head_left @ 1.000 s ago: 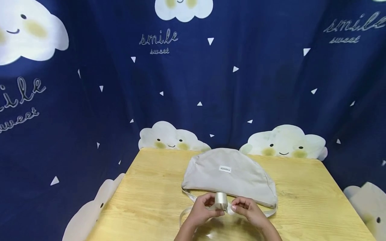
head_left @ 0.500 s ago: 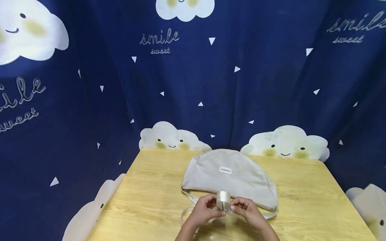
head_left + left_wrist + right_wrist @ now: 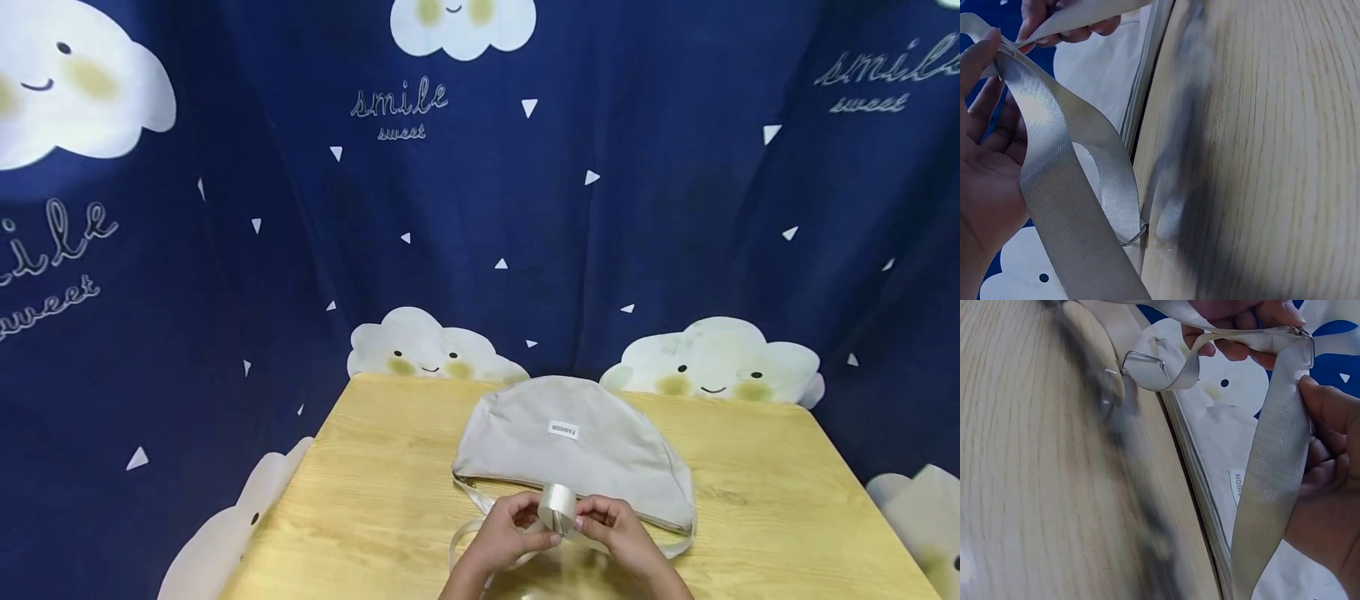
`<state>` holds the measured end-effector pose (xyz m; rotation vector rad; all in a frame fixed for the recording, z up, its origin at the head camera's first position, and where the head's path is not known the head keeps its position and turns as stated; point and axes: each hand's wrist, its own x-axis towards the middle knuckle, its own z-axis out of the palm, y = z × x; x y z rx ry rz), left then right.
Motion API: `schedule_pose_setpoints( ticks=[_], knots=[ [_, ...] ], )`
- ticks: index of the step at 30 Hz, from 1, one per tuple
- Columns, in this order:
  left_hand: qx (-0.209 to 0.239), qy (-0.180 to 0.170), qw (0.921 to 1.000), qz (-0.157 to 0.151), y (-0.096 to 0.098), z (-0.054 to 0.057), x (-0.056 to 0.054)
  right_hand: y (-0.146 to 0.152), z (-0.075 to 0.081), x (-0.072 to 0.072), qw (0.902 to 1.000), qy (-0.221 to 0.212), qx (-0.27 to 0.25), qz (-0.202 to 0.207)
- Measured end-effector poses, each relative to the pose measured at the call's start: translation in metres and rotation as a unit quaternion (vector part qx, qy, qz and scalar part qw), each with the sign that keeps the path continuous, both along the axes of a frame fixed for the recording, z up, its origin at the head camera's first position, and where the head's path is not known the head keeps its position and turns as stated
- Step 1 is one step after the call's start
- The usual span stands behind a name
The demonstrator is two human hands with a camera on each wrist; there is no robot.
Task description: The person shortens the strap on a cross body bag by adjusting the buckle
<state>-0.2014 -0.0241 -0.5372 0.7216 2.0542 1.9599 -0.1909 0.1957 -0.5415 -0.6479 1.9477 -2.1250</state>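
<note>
A beige half-moon shoulder bag [image 3: 577,462] lies on the wooden table, a small white label on its side. Just in front of it both hands work on its pale woven strap [image 3: 558,502], which stands up in a loop between them. My left hand [image 3: 506,535] pinches the strap beside a thin metal buckle [image 3: 1312,347]. Opposite, the right hand [image 3: 1332,450] holds the strap between thumb and curled fingers close to that buckle. In the left wrist view a wide length of strap [image 3: 1054,162] hangs past the left palm. The strap's exact threading is hard to make out.
The light wood table [image 3: 390,433] extends around the bag on both sides. A second metal ring [image 3: 1135,235] joins the strap low by the bag's edge. Behind hangs a dark blue curtain [image 3: 465,192] with cloud prints.
The strap loop has shifted slightly right, and the gap between it and the right fingertips has narrowed. Both hands keep their hold. The bag stays where it lies; the head view has tilted slightly.
</note>
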Motion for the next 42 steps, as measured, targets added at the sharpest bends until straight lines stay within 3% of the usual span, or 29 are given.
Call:
schedule_pose_setpoints(
  ticks=[8, 16, 22, 24, 29, 32, 38, 42],
  knots=[
    [0.003, -0.020, 0.9998, 0.000, 0.000, -0.003, 0.001, 0.000, -0.003, -0.001, 0.9999, 0.000, -0.006, 0.009],
    [0.016, -0.007, 0.9998, 0.004, 0.001, -0.009, 0.003, -0.001, -0.002, 0.001, 0.9997, -0.011, 0.022, -0.003],
    [0.015, 0.020, 0.9997, 0.003, 0.000, -0.004, -0.005, 0.000, 0.007, -0.005, 0.9992, 0.018, 0.036, -0.003],
    [0.025, 0.017, 0.9995, -0.008, 0.000, 0.002, -0.002, 0.002, 0.007, -0.003, 0.9993, 0.013, 0.033, 0.010],
    [0.038, 0.016, 0.9990, -0.016, 0.002, -0.004, 0.001, 0.006, 0.002, -0.001, 0.9988, -0.013, 0.035, 0.032],
    [0.034, 0.022, 0.9991, -0.015, 0.002, -0.014, -0.002, 0.005, 0.000, -0.002, 0.9981, -0.027, 0.044, 0.034],
    [0.037, 0.008, 0.9989, -0.027, 0.002, -0.017, 0.001, 0.006, 0.001, 0.001, 0.9976, -0.029, 0.049, 0.038],
    [0.046, 0.010, 0.9989, -0.009, 0.000, -0.016, 0.002, 0.004, 0.002, 0.000, 0.9982, -0.026, 0.046, 0.029]
  ],
)
